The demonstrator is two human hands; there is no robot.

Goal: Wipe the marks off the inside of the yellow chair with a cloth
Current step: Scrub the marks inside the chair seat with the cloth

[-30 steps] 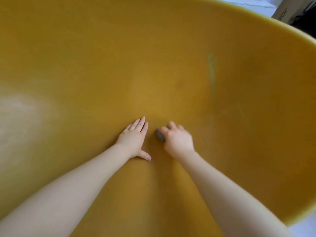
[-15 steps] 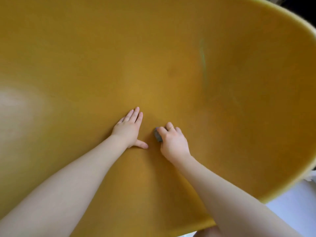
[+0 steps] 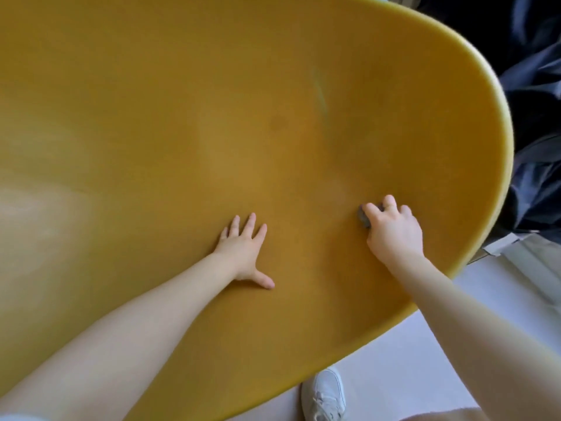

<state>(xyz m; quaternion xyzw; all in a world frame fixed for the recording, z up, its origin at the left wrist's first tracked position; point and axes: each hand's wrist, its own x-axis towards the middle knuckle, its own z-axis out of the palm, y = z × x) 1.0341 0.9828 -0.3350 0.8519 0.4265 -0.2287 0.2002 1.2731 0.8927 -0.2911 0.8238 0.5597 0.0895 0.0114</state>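
Note:
The curved inside of the yellow chair [image 3: 182,117] fills most of the view. A greenish streak mark [image 3: 320,92] runs down its upper right part, with a faint dark smudge [image 3: 277,123] to its left. My left hand [image 3: 243,249] lies flat on the shell with fingers spread. My right hand [image 3: 391,232] grips a small grey cloth [image 3: 362,216] and presses it on the shell near the right rim; most of the cloth is hidden under the fingers.
The chair's rim [image 3: 504,147] curves down the right side. Dark fabric [image 3: 534,117] lies beyond it at the upper right. Pale floor [image 3: 425,360] shows at the lower right, with my white shoe [image 3: 326,393] just under the chair's edge.
My right hand has slid the cloth to the right, away from my left hand and toward the rim. The view has shifted, showing the floor, shoe and dark fabric.

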